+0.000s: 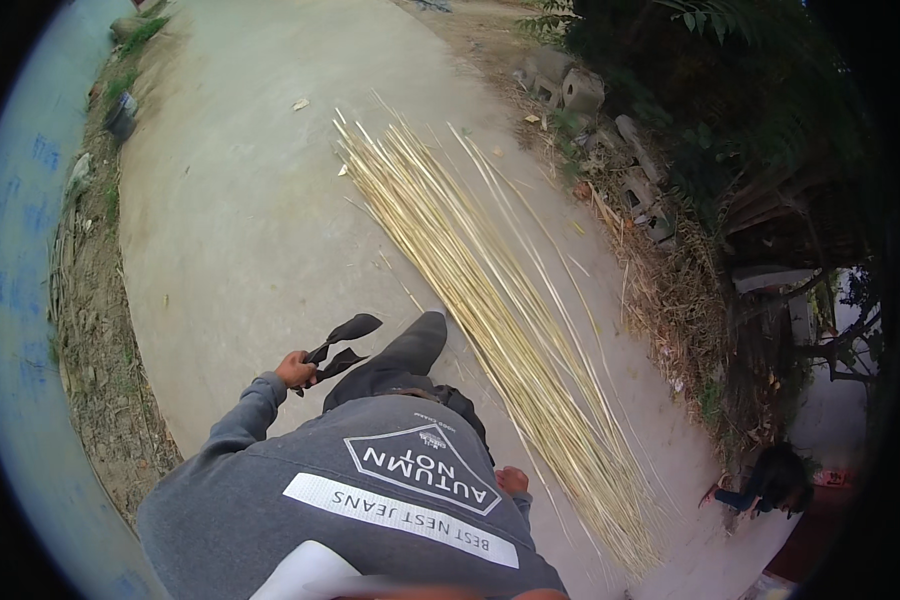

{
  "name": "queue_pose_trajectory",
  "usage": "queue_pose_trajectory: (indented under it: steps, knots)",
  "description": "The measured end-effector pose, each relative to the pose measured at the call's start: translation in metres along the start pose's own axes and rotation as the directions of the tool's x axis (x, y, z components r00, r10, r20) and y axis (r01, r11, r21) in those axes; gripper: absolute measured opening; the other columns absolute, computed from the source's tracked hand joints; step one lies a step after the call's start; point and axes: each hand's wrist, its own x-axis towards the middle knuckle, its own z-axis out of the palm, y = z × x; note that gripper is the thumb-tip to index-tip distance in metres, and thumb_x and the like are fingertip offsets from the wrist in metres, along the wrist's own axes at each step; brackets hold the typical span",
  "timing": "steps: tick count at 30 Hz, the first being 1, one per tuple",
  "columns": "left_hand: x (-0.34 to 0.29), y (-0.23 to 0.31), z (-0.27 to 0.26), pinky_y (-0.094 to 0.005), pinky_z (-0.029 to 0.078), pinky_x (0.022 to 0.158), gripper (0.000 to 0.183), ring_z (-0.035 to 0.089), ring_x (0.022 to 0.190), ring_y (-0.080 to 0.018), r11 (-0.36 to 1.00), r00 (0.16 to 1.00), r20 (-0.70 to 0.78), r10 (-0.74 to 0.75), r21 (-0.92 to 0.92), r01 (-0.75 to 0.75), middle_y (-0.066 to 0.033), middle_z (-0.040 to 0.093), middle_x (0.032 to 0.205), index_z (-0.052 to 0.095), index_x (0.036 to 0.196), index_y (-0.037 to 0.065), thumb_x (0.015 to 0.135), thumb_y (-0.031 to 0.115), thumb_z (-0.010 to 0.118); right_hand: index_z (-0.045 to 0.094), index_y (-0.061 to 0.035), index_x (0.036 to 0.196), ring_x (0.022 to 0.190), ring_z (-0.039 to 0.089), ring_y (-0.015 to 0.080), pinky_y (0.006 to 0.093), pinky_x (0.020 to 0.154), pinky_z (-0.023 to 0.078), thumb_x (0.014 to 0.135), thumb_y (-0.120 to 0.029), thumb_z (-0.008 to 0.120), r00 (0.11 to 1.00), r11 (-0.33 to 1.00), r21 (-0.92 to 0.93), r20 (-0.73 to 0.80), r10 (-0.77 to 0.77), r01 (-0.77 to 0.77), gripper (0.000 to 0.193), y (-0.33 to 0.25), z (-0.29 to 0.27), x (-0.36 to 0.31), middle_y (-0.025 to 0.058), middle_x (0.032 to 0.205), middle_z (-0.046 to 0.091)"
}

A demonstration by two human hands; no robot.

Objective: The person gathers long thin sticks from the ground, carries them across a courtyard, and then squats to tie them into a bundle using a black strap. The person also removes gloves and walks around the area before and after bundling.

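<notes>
My left hand (296, 370) is closed round the ends of some black strips (338, 345). Two broad, pointed ends stick out to the right, in front of my body. Low beside my right side, my right hand (513, 480) shows with its fingers curled in and nothing seen in it; my grey top hides part of that arm. A long bundle of thin, straw-coloured stalks (490, 310) lies on the pavement just right of me, running from far middle to near right. My dark shoe (425, 335) is close to the bundle's left edge.
Loose stalks (530, 220) lie along the bundle's right side. Rubble blocks (582, 90), dry brush (680, 290) and dark trees border the right. A blue-stained wall (25, 260) and a dirt strip (95, 330) run along the left. Another person (770, 480) is bent low at the far lower right.
</notes>
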Motion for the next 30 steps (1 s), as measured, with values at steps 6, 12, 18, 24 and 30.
queue_pose_trajectory:
  steps: [6,12,18,24,30]
  knots:
    - [0.011,-0.014,-0.020,-0.0311,0.044,0.044,0.019,0.055,0.048,-0.0142,0.991,0.994,0.015,-0.105,-0.079,0.106,-0.0075,0.067,0.070,0.059,0.099,0.001,0.086,0.015,0.057,0.058,-0.0023,0.112,0.072,0.067,0.0224,0.0304,0.056,0.050,0.088,-0.011,0.057,0.975,0.979,-0.203,-0.211,-0.074,0.031,0.025,-0.092,0.100,-0.017,0.0144,0.090,0.068]
    - [0.069,0.026,-0.074,-0.0327,0.046,0.048,0.016,0.057,0.051,-0.0150,0.998,0.997,0.056,-0.055,-0.024,0.056,-0.0084,0.068,0.071,0.058,0.094,0.000,0.084,0.013,0.055,0.058,-0.0066,0.108,0.070,0.067,0.0214,0.0324,0.056,0.051,0.087,-0.014,0.061,0.925,0.962,-0.262,-0.343,-0.163,0.073,0.023,-0.149,0.153,-0.003,0.0129,0.090,0.069]
    - [0.113,0.067,-0.180,-0.0308,0.045,0.044,0.015,0.056,0.048,-0.0157,0.992,0.998,-0.040,-0.055,-0.119,0.050,-0.0093,0.066,0.067,0.057,0.094,0.001,0.084,0.012,0.054,0.058,-0.0084,0.108,0.075,0.067,0.0205,0.0333,0.059,0.051,0.088,-0.014,0.058,0.979,0.989,-0.038,-0.154,0.135,-0.143,0.021,-0.187,0.240,0.046,0.0125,0.092,0.069]
    - [0.155,0.080,-0.279,-0.0319,0.042,0.042,0.018,0.053,0.044,-0.0155,0.989,0.976,-0.172,-0.133,-0.093,0.118,-0.0093,0.065,0.066,0.056,0.094,-0.002,0.082,0.010,0.053,0.057,-0.0030,0.121,0.087,0.067,0.0177,0.0311,0.071,0.051,0.090,-0.017,0.055,0.983,0.894,-0.444,-0.121,-0.136,0.069,0.034,-0.288,0.419,0.076,0.0118,0.103,0.070]
    - [0.200,0.107,-0.309,-0.0315,0.044,0.043,0.018,0.055,0.046,-0.0161,0.984,0.985,-0.166,-0.052,-0.175,0.022,-0.0100,0.064,0.065,0.057,0.094,-0.003,0.082,0.011,0.054,0.056,-0.0012,0.124,0.086,0.068,0.0183,0.0312,0.071,0.052,0.092,-0.018,0.055,0.973,0.814,-0.572,-0.115,-0.203,0.102,0.036,-0.360,0.474,0.088,0.0119,0.104,0.070]
